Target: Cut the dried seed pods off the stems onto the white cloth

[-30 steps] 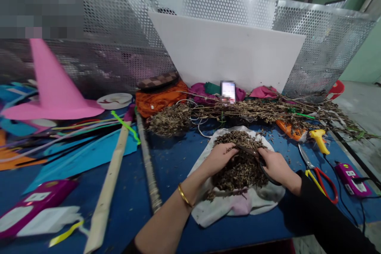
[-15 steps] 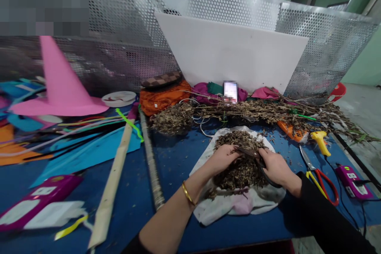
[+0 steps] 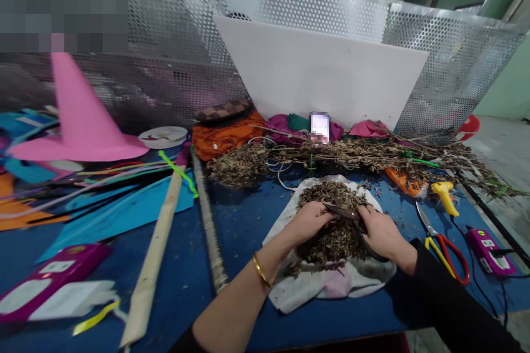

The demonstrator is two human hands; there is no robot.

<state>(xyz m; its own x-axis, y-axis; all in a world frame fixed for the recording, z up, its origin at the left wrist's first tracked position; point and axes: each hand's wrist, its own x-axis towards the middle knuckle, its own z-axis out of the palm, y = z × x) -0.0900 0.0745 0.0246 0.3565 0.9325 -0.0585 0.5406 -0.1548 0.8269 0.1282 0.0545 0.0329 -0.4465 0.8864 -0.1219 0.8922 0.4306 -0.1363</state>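
Note:
My right hand grips a pair of dark-handled scissors, whose blades point left toward my other hand. My left hand is closed in a pinch at the blade tips; whatever sits between its fingers is too small to make out. Both hands are over a heap of dried brown plant bits. Under the heap lies a white cloth with a pinkish patch, spread on the blue table.
Red-and-yellow-handled scissors, a yellow glue gun and a purple power strip lie right. Dried stalks run behind the cloth. Left are a wooden stick, a wrapped pole and a pink cone hat.
The view has shifted very slightly. Both hands and the scissors keep nearly the same place over the heap.

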